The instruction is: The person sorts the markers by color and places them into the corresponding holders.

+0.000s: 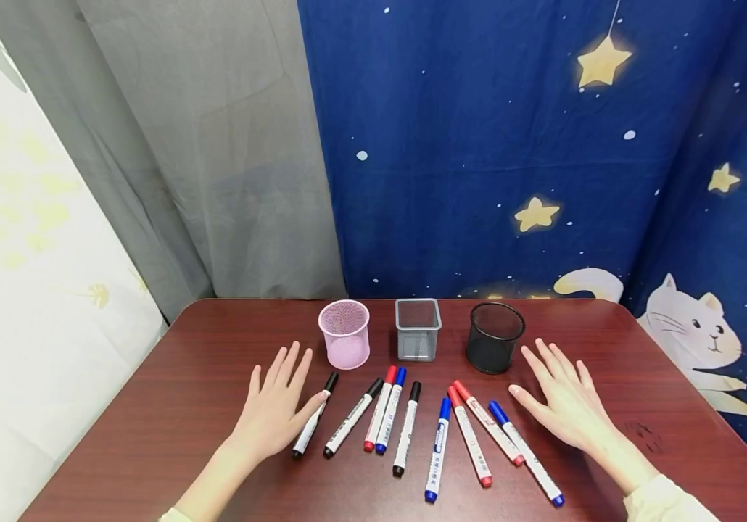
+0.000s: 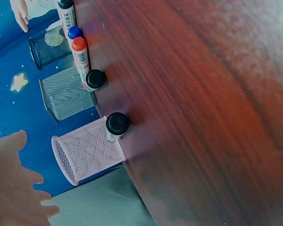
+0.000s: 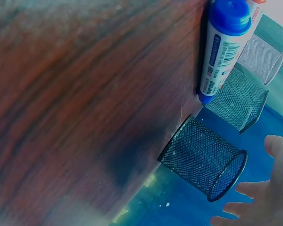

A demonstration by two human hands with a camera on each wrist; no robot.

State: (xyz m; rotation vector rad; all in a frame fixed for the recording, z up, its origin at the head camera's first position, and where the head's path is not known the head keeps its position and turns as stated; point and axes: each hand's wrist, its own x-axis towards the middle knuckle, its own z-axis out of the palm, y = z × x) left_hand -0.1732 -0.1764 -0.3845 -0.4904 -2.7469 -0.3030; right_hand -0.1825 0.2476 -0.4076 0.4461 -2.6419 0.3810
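Observation:
My left hand is spread with straight fingers at the left of a row of whiteboard markers. Its thumb tip overlaps the leftmost black-capped marker; contact cannot be told. On the other side, my right hand is also spread, holding nothing, beside a blue marker and the black round mesh pen cup. Between the hands lie more capped markers, including a red marker, a blue marker and a black marker. Behind them stand a pink round mesh cup and a grey square mesh cup.
The dark red wooden table has rounded far corners. A grey curtain and a blue starry curtain hang behind its far edge. A pale patterned cloth hangs at the left.

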